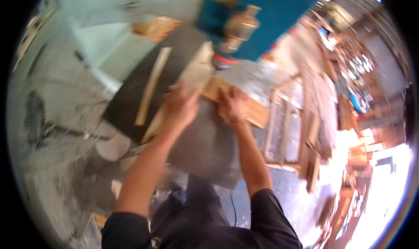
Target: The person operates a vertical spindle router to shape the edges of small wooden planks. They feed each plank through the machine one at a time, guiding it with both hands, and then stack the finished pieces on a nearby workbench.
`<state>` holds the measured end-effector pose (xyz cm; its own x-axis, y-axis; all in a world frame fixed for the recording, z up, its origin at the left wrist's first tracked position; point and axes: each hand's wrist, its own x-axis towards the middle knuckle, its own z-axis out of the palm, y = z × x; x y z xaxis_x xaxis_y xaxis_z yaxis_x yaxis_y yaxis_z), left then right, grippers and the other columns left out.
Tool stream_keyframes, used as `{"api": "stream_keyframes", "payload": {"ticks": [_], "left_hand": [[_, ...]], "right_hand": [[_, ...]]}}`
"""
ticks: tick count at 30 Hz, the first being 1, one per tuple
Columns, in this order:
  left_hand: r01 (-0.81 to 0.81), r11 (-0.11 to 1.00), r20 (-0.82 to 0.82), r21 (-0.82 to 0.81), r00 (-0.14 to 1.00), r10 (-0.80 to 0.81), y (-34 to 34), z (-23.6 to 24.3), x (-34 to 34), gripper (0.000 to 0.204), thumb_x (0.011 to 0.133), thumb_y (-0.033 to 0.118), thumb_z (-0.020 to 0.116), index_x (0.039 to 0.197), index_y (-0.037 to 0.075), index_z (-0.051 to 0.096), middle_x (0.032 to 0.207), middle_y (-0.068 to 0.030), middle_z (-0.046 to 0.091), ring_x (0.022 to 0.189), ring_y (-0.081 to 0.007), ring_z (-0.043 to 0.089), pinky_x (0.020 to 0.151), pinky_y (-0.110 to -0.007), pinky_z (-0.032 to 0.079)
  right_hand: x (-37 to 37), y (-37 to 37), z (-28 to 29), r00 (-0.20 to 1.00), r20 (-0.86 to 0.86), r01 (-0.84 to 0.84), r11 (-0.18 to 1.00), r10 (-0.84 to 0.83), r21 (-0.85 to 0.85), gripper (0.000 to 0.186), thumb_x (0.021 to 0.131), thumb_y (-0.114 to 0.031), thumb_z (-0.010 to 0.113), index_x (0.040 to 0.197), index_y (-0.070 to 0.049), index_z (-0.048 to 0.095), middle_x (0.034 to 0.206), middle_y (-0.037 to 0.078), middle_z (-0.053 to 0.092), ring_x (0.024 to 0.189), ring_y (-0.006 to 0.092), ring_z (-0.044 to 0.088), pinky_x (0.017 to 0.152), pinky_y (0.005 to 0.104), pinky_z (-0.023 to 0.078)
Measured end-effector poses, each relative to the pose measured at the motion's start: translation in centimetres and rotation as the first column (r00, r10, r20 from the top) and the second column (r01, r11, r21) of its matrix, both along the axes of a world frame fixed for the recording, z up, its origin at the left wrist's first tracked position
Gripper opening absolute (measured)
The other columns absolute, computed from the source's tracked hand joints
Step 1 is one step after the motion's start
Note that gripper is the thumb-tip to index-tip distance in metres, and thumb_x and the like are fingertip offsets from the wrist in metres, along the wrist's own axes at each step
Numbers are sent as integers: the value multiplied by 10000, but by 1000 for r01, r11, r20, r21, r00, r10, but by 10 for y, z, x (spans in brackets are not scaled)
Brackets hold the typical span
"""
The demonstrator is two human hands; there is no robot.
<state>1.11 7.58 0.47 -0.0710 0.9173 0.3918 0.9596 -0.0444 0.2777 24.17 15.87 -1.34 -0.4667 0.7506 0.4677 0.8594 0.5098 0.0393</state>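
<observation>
1. Lying under the right hand (232,103), the short orange-brown wooden board (257,113) runs its long axis from ten o'clock down to four o'clock; its ten-o'clock end comes up close to the pale board (198,68), though blur hides whether the two touch.
2. Running from seven o'clock up to one o'clock, the pale board lies roughly square to the short one; the left hand (181,105) covers its middle, so it shows above and below that hand.
3. Comparing reach: the right hand is the nearer to the short board, being over it; the left is just beyond that board's ten-o'clock end, with a gap between the hands.
4. Reading the hands: both look palm-down, fingers somewhat parted; the fingers of each reach toward twelve o'clock; I cannot tell whether either thumb pinches an edge, as the view is smeared.
5. Placing the surroundings: a dark flat tabletop (205,148) spreads at six o'clock, between the forearms; a narrow pale strip of wood (152,85) rests at ten o'clock from the left hand, apart from it; a slatted wooden frame (285,127) lies at four o'clock from the right hand, clear of the tabletop.
</observation>
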Motion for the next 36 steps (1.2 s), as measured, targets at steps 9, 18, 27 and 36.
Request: {"api": "stream_keyframes", "payload": {"ticks": [9,18,27,36], "left_hand": [[-33,997,-42,-63,999,30,1,0,-9,615,917,267,774,1519,320,662,1605,-208,539,1394,-473,545,1029,-617,531],[-52,993,-138,-108,990,37,-5,10,-11,605,960,284,714,1556,324,616,1633,-208,508,1380,-477,546,1032,-594,522],[-20,997,-124,-79,992,10,-4,7,-9,584,968,281,727,1541,297,619,1606,-200,505,1316,-481,558,996,-579,527],[-40,990,-153,-133,988,20,-5,11,-9,581,979,297,722,1551,288,621,1616,-190,502,1332,-470,551,1005,-569,525]], "right_hand": [[-9,17,-12,987,-157,-46,988,22,-149,661,860,-394,845,1493,-313,671,1493,241,565,1436,455,480,1201,716,346],[-17,11,-9,988,-149,12,996,-25,-84,603,886,-349,826,1473,-316,690,1521,234,542,1448,462,470,1219,741,317],[-16,17,-10,987,-149,36,993,-52,-110,565,912,-327,800,1466,-315,693,1536,243,533,1463,466,454,1239,731,303],[-16,20,-7,986,-156,41,989,-63,-141,596,893,-328,835,1470,-317,688,1544,250,527,1466,462,447,1241,731,305]]}}
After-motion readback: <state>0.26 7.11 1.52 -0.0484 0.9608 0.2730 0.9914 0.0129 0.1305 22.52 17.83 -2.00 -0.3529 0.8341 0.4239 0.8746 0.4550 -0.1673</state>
